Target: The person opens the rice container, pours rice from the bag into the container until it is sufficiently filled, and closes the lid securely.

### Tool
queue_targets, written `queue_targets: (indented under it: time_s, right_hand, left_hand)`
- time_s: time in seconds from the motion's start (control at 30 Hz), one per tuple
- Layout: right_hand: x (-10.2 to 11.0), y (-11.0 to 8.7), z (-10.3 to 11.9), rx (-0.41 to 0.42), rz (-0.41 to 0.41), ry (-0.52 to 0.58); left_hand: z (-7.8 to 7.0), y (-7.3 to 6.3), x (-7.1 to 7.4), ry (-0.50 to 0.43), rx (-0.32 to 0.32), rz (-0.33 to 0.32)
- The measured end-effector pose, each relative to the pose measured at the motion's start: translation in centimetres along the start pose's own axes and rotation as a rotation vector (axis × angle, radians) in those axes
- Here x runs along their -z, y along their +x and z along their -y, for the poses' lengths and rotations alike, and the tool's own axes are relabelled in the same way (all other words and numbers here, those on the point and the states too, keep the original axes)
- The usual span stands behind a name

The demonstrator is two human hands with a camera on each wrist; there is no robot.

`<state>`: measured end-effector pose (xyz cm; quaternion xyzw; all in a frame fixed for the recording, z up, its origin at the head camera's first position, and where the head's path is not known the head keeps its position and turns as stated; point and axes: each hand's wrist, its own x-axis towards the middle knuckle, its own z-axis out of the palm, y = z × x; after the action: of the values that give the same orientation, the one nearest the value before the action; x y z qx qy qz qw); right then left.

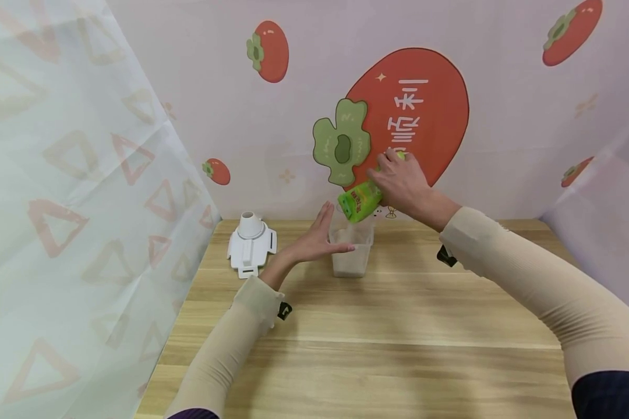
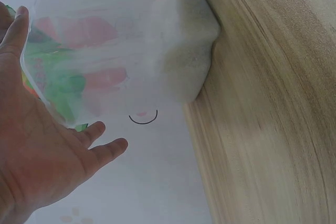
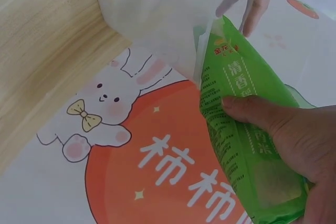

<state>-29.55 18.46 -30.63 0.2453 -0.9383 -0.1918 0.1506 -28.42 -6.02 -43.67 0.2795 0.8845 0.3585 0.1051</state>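
Observation:
My right hand grips a green printed bag, tilted with its lower end at the mouth of a clear plastic container. Seen from the right wrist, the thumb presses on the front of the bag, whose tip overlaps the container's rim. The container stands on the table, and a pale layer covers its bottom. My left hand touches the container's rim side with fingers spread and thumb out; in the left wrist view its palm faces the opening.
A white plastic piece with a cone-shaped spout lies at the table's back left corner. The wooden table meets a wall sheet printed with persimmons right behind the container. Another sheet hangs along the left side.

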Motion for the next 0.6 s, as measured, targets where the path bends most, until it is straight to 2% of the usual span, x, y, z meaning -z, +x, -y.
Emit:
queue_targets:
  time_s: [0.6]
  right_hand:
    - [0.25, -0.32, -0.22, 0.008, -0.053, -0.031]
  left_hand:
    - [0.01, 0.06, -0.03, 0.009, 0.001, -0.004]
